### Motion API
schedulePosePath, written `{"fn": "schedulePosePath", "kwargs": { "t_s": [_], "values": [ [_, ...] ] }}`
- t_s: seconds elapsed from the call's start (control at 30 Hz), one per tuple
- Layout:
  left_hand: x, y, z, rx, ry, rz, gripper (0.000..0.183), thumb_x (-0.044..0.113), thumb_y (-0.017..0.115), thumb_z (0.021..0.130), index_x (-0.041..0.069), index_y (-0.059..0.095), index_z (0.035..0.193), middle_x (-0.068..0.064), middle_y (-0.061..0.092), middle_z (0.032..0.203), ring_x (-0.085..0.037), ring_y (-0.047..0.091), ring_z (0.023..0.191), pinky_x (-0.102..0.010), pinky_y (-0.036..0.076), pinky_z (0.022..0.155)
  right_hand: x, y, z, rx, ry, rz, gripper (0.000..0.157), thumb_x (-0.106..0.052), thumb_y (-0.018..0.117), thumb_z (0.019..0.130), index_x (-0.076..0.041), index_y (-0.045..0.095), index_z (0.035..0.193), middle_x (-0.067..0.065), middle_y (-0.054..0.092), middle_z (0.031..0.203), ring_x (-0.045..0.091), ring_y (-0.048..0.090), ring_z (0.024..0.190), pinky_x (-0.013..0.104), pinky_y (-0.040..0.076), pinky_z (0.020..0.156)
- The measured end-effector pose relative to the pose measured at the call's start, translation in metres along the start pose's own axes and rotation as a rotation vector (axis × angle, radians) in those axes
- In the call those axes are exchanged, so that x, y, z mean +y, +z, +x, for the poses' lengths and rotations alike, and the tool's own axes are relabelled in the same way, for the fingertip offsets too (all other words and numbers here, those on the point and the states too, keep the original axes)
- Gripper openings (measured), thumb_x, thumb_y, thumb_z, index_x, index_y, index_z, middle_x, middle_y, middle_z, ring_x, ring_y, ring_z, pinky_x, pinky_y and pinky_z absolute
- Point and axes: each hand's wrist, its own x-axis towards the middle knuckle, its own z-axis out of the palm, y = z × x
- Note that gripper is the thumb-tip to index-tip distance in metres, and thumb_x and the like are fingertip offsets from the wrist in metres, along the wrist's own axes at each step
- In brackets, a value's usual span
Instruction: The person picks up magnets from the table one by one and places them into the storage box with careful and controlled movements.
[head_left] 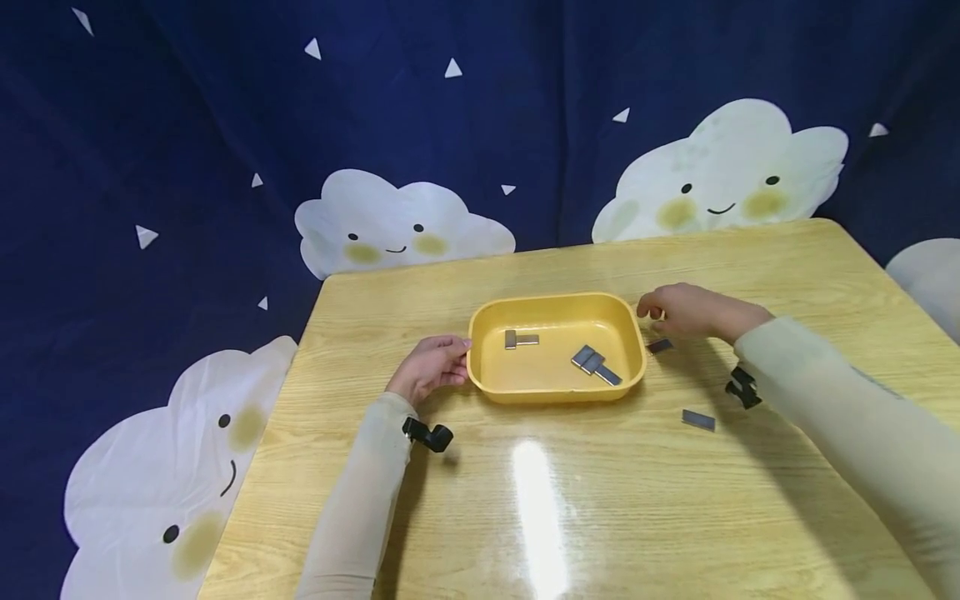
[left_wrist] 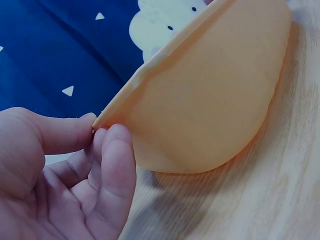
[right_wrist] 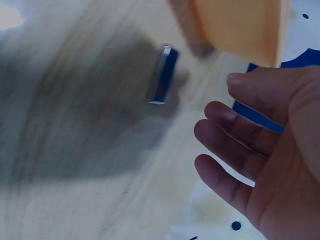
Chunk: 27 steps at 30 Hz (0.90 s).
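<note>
A yellow plastic tub (head_left: 555, 397) stands on the table; several small grey metallic bars (head_left: 588, 359) lie inside it, some overlapping. At its left end my left hand (head_left: 435, 367) pinches the rim between thumb and fingers, which the left wrist view shows closely on the tub's rim (left_wrist: 145, 75). My right hand (head_left: 686, 310) hovers just off the tub's right end, with loosely bent fingers and nothing in them. Below it is a small dark bar (head_left: 660, 345), blurred in the right wrist view; whether that bar (right_wrist: 164, 75) touches the table cannot be told.
Another flat grey bar (head_left: 698, 419) lies on the wooden table (head_left: 615, 517), nearer to me on the right. Behind the table hangs a dark blue curtain (head_left: 420, 117) with white clouds and triangles. A bright light reflection shows on the tabletop in front of the tub.
</note>
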Motion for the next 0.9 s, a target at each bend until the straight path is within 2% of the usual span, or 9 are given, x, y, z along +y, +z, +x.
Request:
{"fn": "schedulePosePath", "kwargs": {
  "t_s": [0.13, 0.23, 0.47, 0.6, 0.77, 0.9],
  "values": [
    [0.001, 0.0, 0.0, 0.005, 0.003, 0.007, 0.026, 0.019, 0.055, 0.102, -0.003, 0.058, 0.115, 0.001, 0.06, 0.076, -0.009, 0.059, 0.061, -0.018, 0.054, 0.057, 0.007, 0.01, -0.007, -0.011, -0.005, 0.012, 0.023, 0.002, 0.06, 0.084, 0.001, 0.07, 0.105, 0.009, 0.069, 0.09, 0.019, 0.06, 0.08, 0.044, 0.054, 0.076],
    [0.001, 0.001, 0.0, 0.003, 0.003, 0.008, 0.026, 0.019, 0.054, 0.103, -0.004, 0.057, 0.115, 0.001, 0.059, 0.076, -0.009, 0.059, 0.061, -0.018, 0.054, 0.057, 0.013, 0.019, -0.011, -0.003, -0.032, -0.004, 0.019, 0.004, 0.067, 0.081, -0.003, 0.071, 0.098, 0.006, 0.068, 0.087, 0.017, 0.058, 0.078, 0.04, 0.054, 0.072],
    [0.0, 0.0, 0.001, 0.0, 0.003, -0.002, 0.028, 0.019, 0.054, 0.103, -0.004, 0.057, 0.117, 0.001, 0.06, 0.076, -0.009, 0.059, 0.061, -0.018, 0.054, 0.056, 0.02, 0.03, -0.012, 0.078, -0.098, -0.103, 0.016, 0.002, 0.074, 0.077, -0.011, 0.07, 0.085, 0.001, 0.065, 0.083, 0.013, 0.057, 0.077, 0.037, 0.054, 0.071],
    [0.0, -0.001, 0.001, 0.005, 0.006, -0.027, 0.024, 0.019, 0.056, 0.102, -0.001, 0.059, 0.114, 0.001, 0.061, 0.075, -0.009, 0.059, 0.061, -0.018, 0.054, 0.056, 0.019, 0.031, -0.007, 0.071, -0.053, -0.144, 0.01, -0.005, 0.074, 0.078, -0.012, 0.068, 0.08, 0.0, 0.061, 0.08, 0.013, 0.054, 0.071, 0.034, 0.051, 0.065],
    [-0.001, -0.001, 0.0, 0.003, 0.005, -0.033, 0.02, 0.019, 0.057, 0.101, 0.001, 0.059, 0.108, 0.001, 0.061, 0.075, -0.009, 0.059, 0.061, -0.018, 0.054, 0.056, 0.02, 0.032, -0.004, 0.027, 0.036, -0.134, 0.01, -0.01, 0.072, 0.078, -0.012, 0.062, 0.076, -0.001, 0.058, 0.073, 0.014, 0.049, 0.066, 0.03, 0.043, 0.06],
    [-0.001, 0.0, 0.001, -0.005, 0.0, -0.031, 0.022, 0.019, 0.057, 0.101, -0.001, 0.059, 0.111, 0.001, 0.061, 0.074, -0.009, 0.059, 0.061, -0.018, 0.055, 0.056, 0.021, 0.033, -0.005, 0.015, 0.04, -0.112, 0.009, -0.01, 0.071, 0.08, -0.011, 0.063, 0.08, -0.002, 0.06, 0.073, 0.014, 0.051, 0.067, 0.03, 0.044, 0.061]
  ]
}}
